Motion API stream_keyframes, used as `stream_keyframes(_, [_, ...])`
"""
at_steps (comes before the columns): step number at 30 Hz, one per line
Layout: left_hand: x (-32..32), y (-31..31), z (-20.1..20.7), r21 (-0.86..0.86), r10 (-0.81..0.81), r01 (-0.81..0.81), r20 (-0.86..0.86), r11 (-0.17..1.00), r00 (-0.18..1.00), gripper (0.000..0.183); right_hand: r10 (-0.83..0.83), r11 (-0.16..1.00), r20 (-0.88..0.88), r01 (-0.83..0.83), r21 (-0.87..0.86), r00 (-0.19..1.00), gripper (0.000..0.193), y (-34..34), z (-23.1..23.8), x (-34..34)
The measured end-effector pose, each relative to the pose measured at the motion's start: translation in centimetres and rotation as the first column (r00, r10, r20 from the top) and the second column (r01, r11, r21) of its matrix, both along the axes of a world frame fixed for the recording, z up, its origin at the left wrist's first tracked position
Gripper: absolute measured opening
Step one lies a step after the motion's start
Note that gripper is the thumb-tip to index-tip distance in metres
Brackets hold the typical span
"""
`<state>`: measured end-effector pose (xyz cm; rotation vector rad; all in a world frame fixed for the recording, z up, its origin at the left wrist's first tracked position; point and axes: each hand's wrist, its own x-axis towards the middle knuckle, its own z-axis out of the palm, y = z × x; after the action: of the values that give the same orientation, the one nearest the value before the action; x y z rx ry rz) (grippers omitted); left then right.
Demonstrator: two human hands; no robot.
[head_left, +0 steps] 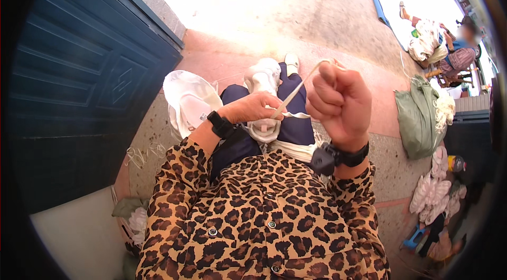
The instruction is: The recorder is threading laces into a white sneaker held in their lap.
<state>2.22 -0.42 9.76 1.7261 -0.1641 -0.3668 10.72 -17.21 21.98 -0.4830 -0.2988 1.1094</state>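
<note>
From here I see the white shoe (262, 76) lying lengthwise between the seated person's thighs, with the left hand (252, 107) over its middle, the fingertips seeming to pinch the pale lace (290, 99) close to the shoe. The right hand (340, 101), raised to the right, is clenched in a fist around the lace's upper stretch, drawing it taut. A white bag (178, 90) sits at the left knee, while a green sack (415, 121) slumps farther right.
</note>
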Motion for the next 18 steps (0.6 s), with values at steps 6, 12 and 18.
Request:
stream_keyframes(6, [-1.4,6.8,-2.4,-0.374,0.729,-0.786,-0.315,0.493,0.608,0.016,-0.674,0.634,0.251,0.718,-0.286,0.695,0.022,-0.7,-4.3,5.8])
stream_keyframes(12, [-5.7,12.3,3.1,-0.546,0.875,-0.832,-0.348,0.104,0.338,0.019,-0.316,0.928,0.039,0.317,-0.194,0.948,0.018,-9.0,-15.7,9.0])
stream_keyframes(18, [-6.2,8.1,-2.5,0.567,0.491,-0.764,0.594,0.307,0.637,0.016,0.395,0.693,0.792,0.415,-0.589,0.465,0.019,-4.6,-18.2,0.9])
